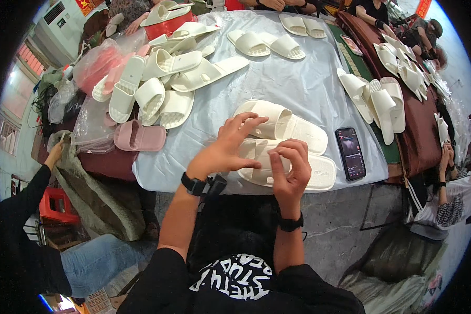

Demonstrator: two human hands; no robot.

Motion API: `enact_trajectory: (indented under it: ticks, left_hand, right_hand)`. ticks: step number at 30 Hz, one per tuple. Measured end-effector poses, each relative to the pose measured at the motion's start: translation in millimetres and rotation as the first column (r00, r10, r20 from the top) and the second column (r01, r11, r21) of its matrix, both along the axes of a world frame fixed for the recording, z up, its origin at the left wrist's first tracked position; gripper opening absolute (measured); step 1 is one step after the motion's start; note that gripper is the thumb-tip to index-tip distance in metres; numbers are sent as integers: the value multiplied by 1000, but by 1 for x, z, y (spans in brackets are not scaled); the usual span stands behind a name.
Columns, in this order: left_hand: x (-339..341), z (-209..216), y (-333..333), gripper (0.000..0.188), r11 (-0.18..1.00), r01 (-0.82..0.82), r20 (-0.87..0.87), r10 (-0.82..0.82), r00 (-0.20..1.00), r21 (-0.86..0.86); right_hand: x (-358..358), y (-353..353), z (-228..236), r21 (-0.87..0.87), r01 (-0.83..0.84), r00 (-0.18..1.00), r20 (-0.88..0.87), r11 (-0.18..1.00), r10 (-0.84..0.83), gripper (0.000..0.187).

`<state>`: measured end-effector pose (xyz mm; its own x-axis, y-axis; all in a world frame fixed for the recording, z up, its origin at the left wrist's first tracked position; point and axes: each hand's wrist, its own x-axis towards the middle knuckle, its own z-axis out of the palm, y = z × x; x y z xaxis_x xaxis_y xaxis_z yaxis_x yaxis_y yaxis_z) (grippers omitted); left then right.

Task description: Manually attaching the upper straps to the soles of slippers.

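Two cream slide slippers lie side by side on the plastic-covered table in front of me, toes to the left. My left hand (230, 142) is open over their toe ends, thumb and fingers spread around the straps. The far slipper (310, 135) shows its strap and footbed. My right hand (294, 170) is over the strap of the near slipper (322, 174), fingers bent and thumb tip close to the index fingertip. Whatever may be between those fingertips is too small to make out. Part of the near strap is hidden behind this hand.
A phone (350, 153) with a lit screen lies right of the slippers. Cream slippers are heaped at the left (180, 73), beside a pink slipper (139, 136). More pairs lie at the back and right. Other people sit around; one person's hand (56, 152) holds a drab cloth at left.
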<state>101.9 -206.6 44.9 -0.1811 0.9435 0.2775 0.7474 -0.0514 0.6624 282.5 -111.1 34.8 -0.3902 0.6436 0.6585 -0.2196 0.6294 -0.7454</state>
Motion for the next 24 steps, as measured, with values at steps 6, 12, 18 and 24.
enact_trajectory:
  ticks: [6, 12, 18, 24]
  left_hand:
    - [-6, -16, 12, 103, 1000, 22, 176, -18, 984, -22]
    - [-23, -32, 14, 98, 993, 119, 95, -119, 988, 8]
    - [1, -53, 36, 87, 963, -247, 169, 227, 959, 105]
    - [5, -42, 35, 57, 927, -370, 366, 326, 872, 56]
  right_hand:
    - [41, 22, 24, -462, -628, 571, -820, 626, -33, 19]
    - [119, 85, -8, -370, -767, 348, -926, 524, -145, 24]
    - [99, 83, -17, -573, -675, 575, -804, 465, -156, 25]
    - [104, 74, -6, -628, -527, 625, -743, 573, -239, 24]
